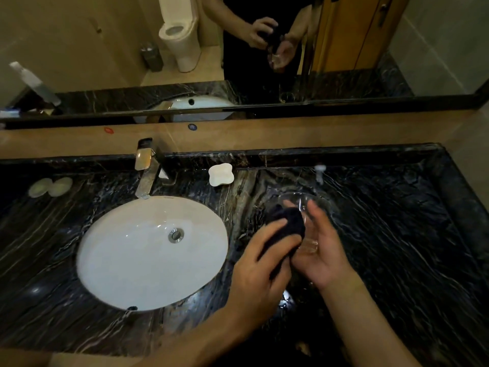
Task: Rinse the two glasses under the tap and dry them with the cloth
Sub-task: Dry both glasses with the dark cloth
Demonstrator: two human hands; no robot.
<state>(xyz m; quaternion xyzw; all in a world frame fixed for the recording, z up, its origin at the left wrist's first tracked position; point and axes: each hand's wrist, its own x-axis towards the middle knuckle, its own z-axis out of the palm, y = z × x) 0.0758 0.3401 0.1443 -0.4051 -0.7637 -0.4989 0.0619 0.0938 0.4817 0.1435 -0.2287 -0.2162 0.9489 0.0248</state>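
Observation:
A clear glass (308,243) lies on its side in my right hand (324,250), its rim pointing away from me. My left hand (262,263) grips a dark cloth (287,225) and presses it against the glass from the left. Both hands hover over the black marble counter (397,234), just right of the white oval sink (150,252). A second clear glass (296,201) seems to stand on the counter just behind the hands, faint against the dark stone. The metal tap (145,168) stands behind the sink, with no water running.
A white soap dish (221,174) sits behind the sink's right side. Two pale round pads (50,186) lie at the far left of the counter. A small white pump top (319,172) stands near the back ledge. The mirror (238,49) above reflects me.

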